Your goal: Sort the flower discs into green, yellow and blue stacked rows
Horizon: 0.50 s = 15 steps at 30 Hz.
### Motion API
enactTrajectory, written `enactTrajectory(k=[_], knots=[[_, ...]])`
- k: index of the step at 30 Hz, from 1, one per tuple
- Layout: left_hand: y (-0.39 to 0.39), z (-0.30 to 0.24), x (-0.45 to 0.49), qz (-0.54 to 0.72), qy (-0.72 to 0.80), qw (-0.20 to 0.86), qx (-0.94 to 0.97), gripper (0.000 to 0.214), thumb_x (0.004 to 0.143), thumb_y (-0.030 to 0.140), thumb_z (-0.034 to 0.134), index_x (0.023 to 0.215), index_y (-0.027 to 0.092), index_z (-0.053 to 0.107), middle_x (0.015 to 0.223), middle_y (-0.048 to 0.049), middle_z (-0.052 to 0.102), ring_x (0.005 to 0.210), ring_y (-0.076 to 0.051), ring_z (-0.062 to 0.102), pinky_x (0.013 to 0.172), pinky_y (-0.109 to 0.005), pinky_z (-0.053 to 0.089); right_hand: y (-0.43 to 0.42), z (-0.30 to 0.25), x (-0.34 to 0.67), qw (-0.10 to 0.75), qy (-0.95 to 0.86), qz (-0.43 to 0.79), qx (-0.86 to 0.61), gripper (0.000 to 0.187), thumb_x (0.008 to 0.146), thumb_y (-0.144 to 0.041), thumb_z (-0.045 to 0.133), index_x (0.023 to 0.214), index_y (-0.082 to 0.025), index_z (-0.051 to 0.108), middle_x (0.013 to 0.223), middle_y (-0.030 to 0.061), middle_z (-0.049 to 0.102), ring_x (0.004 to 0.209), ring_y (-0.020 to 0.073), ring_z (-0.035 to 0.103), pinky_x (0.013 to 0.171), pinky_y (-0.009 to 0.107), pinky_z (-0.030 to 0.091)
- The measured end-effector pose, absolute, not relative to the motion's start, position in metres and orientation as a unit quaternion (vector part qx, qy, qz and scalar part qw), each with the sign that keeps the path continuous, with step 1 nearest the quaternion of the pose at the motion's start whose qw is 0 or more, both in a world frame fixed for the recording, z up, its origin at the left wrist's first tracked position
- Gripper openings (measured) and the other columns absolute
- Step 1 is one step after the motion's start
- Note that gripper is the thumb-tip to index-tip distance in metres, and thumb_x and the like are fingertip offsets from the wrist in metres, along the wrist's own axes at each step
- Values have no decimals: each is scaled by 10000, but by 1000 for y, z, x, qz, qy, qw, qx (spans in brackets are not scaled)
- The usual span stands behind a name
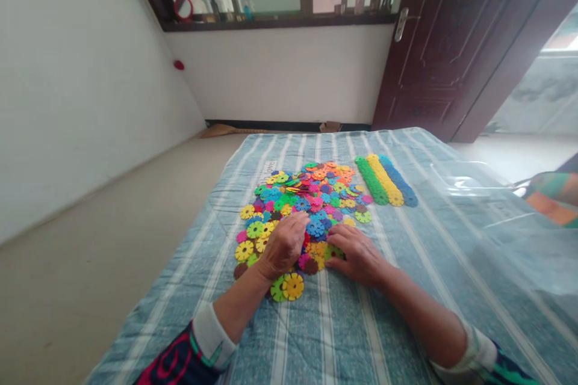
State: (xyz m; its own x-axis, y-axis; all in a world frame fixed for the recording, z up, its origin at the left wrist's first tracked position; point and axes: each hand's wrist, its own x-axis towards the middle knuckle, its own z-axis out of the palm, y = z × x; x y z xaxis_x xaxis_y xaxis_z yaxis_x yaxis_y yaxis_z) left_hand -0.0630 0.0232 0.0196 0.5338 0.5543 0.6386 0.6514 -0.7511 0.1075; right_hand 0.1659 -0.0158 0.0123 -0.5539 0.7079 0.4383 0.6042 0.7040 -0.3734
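Note:
A wide pile of colourful notched plastic discs (pixel 325 201), shaped like flowers, spreads over a striped cloth (pixel 307 337). My left hand (pixel 285 243) rests over the pile's near middle, its fingers bent and pressed together. Whatever lies under those fingertips is hidden. At the pile's near right edge, my right hand (pixel 356 255) curls its thumb and fingers around a lime-green disc (pixel 334 251). Blue discs (pixel 316 227) lie between the two hands. Closest to me, a yellow disc (pixel 293 286) overlaps a green one (pixel 279 289).
Right of the pile lie three rows of overlapping discs, green (pixel 372 181), yellow (pixel 385 180) and blue (pixel 398 181). Clear plastic containers (pixel 469 183) stand farther right, beside an orange and green patterned item (pixel 553 198). A dark red door (pixel 451 42) and a windowsill (pixel 280 24) are beyond.

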Motion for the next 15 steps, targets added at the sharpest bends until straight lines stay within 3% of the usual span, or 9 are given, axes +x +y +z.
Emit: enactTrajectory(k=[15], knots=[[29, 31, -58, -312, -378, 54, -870, 306, 958, 172, 451, 1208, 150, 627, 1211, -127, 688, 1203, -242, 608, 1045, -458, 518, -22, 12, 160, 298, -868, 80, -388, 176, 845, -327, 710, 937, -207, 620, 1140, 135, 660, 1074, 290, 600, 894, 439, 503]])
